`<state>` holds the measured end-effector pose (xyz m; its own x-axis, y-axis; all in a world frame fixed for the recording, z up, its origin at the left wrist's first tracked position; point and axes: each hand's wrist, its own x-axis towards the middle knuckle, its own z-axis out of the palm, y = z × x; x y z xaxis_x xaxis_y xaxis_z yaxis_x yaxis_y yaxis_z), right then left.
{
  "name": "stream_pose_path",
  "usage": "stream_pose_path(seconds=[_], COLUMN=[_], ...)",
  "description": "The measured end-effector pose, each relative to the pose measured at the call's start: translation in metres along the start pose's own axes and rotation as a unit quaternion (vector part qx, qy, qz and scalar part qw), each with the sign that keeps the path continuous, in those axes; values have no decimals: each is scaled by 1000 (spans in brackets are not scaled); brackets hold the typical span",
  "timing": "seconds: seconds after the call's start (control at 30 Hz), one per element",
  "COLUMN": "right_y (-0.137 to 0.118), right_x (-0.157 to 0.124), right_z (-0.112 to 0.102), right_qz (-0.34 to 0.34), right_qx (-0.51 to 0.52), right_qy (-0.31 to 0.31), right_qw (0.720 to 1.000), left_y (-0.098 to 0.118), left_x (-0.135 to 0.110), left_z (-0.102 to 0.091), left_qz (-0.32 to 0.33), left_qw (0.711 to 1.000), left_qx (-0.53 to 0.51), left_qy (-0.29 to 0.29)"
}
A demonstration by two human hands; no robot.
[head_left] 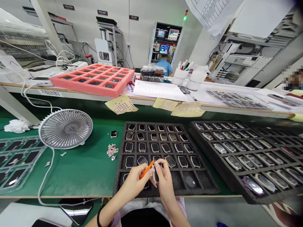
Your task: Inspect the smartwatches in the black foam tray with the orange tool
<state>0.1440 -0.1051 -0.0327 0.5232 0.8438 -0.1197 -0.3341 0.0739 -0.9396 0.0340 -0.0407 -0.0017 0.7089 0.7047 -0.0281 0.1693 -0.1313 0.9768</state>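
Observation:
My left hand [133,181] pinches a thin orange stick tool [146,169], its tip pointing at a small dark watch-like part [155,173]. My right hand [164,179] grips that part, fingers curled round it. Both hands hover over the near edge of a black foam tray [118,176] whose pockets hold several similar dark parts. The nearest row of pockets is partly hidden by my hands.
A second black tray [239,192] of parts lies to the right. A small grey fan [65,128], a lone part [114,134] and pink scraps [112,150] sit on the green mat. Clear trays [14,160] at left. A pink tray [94,78] and papers on the shelf behind; a person in blue sits far back.

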Motion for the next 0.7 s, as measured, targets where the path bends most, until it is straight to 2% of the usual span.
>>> stream_pose_path(seconds=[0.1,0.2,0.3,0.4,0.5,0.6,0.7], right_y=[2,6,15,20,17,14,16], right_x=[3,4,2,1,1,0,1], right_z=[-24,-48,-57,-54,-51,-52,-49], right_qz=[-95,-197,-261,-278,-264,-250,-243], right_qx=[-157,-353,-479,-547,-565,-555,-537], right_qy=[49,43,25,10,-5,-1,22], right_qw=[982,913,838,789,782,793,807], left_y=[-7,-20,-37,-53,-66,-80,-104], left_x=[-2,-5,-4,1,7,11,15], left_z=[-26,-63,-94,-107,-111,-116,-127], left_qz=[-4,-24,-80,-113,-142,-159,-165], left_qw=[995,964,932,913,905,898,888], left_qx=[49,166,264,312,334,351,368], left_qy=[85,207,234,237,221,211,221])
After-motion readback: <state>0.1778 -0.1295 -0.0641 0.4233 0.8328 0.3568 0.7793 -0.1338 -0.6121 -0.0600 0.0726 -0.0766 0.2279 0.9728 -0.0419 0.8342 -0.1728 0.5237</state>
